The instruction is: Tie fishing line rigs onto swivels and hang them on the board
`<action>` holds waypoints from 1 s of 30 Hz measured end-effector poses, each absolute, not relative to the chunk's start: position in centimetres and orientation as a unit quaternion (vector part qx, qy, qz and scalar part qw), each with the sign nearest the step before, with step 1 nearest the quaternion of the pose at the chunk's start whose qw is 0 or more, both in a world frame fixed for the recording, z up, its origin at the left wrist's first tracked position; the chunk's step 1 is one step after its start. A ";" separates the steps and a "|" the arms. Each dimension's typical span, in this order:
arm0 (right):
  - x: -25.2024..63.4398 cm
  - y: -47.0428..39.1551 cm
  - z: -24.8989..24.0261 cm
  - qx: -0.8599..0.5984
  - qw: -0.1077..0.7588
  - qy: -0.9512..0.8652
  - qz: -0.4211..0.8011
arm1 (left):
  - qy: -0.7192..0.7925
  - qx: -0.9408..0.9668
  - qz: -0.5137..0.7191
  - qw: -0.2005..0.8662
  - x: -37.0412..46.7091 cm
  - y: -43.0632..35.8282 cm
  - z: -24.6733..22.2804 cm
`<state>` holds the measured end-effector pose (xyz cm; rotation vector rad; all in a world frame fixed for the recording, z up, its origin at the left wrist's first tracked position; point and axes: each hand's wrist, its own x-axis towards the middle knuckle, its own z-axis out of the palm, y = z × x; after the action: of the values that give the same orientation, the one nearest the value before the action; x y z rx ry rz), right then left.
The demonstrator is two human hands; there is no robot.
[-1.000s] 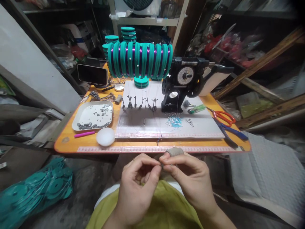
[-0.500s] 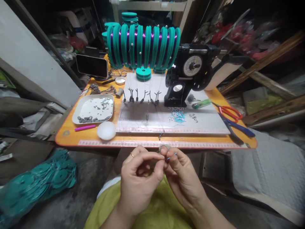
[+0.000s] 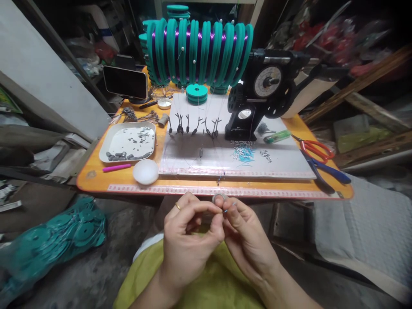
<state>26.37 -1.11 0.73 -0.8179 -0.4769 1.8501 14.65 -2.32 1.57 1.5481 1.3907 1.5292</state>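
Note:
Both hands meet in front of the table's near edge. My left hand [image 3: 193, 240], with a ring on one finger, pinches thumb and forefinger together; what lies between them is too small to name. My right hand [image 3: 247, 238] is closed on a thin blue piece [image 3: 226, 210], which pokes out beside the fingertips of my left hand. A small greyish round thing [image 3: 219, 198] shows at the fingers of my right hand. Beyond the hands, little dark blue bits [image 3: 220, 178] hang on thin threads at the board's front edge.
Teal spools [image 3: 199, 53] hang over the white board [image 3: 180, 159], beside a black machine [image 3: 244, 124]. A white tray [image 3: 127, 143], a small white bowl [image 3: 145, 172] and a pink pen [image 3: 117, 168] are left. Blue sticks [image 3: 244, 154], red-handled pliers [image 3: 318, 150] and blue-handled pliers [image 3: 330, 171] are right.
The camera view has shifted slightly, so the table sits a little higher and further right. Less of the blue piece shows at my right fingertips. The hands stay together.

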 end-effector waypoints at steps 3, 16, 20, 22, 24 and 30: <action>26.4 -1.1 0.7 -0.341 0.504 -0.201 0.768 | 0.517 0.578 0.569 0.274 14.6 -2.3 1.6; 26.5 -1.0 0.5 -0.350 0.522 -0.231 0.743 | 0.510 0.590 0.572 0.255 14.4 -2.5 1.2; 26.5 -0.8 0.7 -0.337 0.520 -0.224 0.752 | 0.491 0.558 0.602 0.290 14.3 -2.7 0.3; 26.5 -0.7 0.9 -0.318 0.508 -0.205 0.774 | 0.489 0.544 0.614 0.297 14.3 -2.8 -0.3; 26.5 -0.7 1.1 -0.292 0.494 -0.192 0.796 | 0.493 0.563 0.600 0.284 14.2 -2.8 -0.9; 26.6 -0.9 1.2 -0.286 0.485 -0.197 0.803 | 0.430 0.626 0.606 0.237 14.4 -1.9 -1.1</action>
<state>26.55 -0.88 1.22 -0.6966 -0.4796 1.9549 14.37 -1.89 -1.13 1.7165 1.1773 1.6597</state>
